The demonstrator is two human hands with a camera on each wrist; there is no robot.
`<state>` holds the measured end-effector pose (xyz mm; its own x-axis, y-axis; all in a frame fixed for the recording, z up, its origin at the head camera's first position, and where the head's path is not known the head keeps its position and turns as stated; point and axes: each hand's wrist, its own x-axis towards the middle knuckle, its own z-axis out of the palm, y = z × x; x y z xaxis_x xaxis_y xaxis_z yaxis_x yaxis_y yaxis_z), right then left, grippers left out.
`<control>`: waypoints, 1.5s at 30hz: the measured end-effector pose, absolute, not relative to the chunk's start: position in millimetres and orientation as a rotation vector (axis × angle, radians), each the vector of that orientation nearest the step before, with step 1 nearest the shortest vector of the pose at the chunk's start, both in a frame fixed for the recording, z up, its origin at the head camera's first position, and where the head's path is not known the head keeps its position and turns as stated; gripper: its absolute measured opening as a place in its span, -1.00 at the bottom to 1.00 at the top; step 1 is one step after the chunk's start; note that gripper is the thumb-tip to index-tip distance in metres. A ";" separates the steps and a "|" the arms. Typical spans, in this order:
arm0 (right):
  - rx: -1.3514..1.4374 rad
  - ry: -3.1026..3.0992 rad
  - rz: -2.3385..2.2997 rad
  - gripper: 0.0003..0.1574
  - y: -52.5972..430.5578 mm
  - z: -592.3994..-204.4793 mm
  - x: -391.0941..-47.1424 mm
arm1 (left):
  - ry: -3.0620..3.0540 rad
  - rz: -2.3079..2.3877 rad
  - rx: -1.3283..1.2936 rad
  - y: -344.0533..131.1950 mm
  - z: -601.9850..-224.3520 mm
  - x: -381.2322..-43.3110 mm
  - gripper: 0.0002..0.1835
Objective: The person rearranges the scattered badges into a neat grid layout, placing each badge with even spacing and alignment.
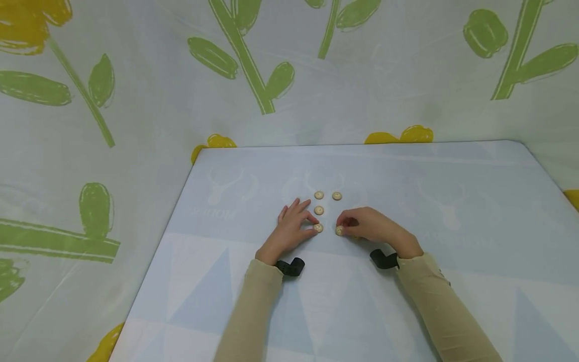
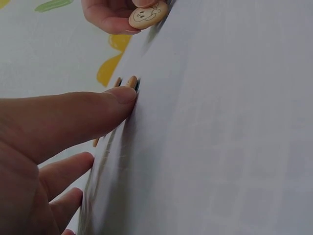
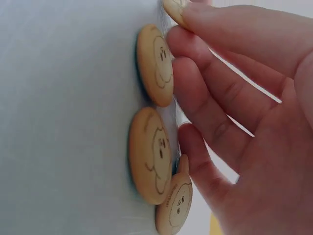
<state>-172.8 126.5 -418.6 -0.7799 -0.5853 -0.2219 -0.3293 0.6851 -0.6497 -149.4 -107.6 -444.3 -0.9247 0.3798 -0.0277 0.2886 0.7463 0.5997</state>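
Observation:
Small round wooden discs with line-drawn faces lie on the table. My left hand [image 1: 291, 232] has thumb and forefinger at the edge of one disc [image 1: 318, 228], pinching it flat on the table, its other fingers spread. In the left wrist view the thumb covers part of that disc [image 2: 132, 82]. To the right, my right hand [image 1: 372, 225] pinches another disc [image 1: 339, 231] between thumb and fingers, tilted; its drawn face [image 2: 148, 15] shows in the left wrist view. More discs [image 3: 150, 155] lie close to the right hand's curled fingers, mostly hidden beneath the hand in the head view.
Beyond the hands lie three discs: one nearest [image 1: 318, 210], one behind it [image 1: 318, 195], and one to the right [image 1: 336, 196]. The pale blue-and-white table [image 1: 452, 301] ends at a far edge against a flower-patterned cloth [image 1: 344, 100].

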 end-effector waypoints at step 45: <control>-0.339 2.585 -1.189 -0.61 164.9 -433.2 -195.5 | 2.785 0.971 0.568 -108.7 -442.7 -148.1 -0.86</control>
<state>-195.5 164.9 -433.2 -0.9346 -0.3225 -0.1499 -0.0960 0.6346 -0.7669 -148.1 -108.7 -442.7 -0.9193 0.3936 -0.0055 0.3047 0.7205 0.6229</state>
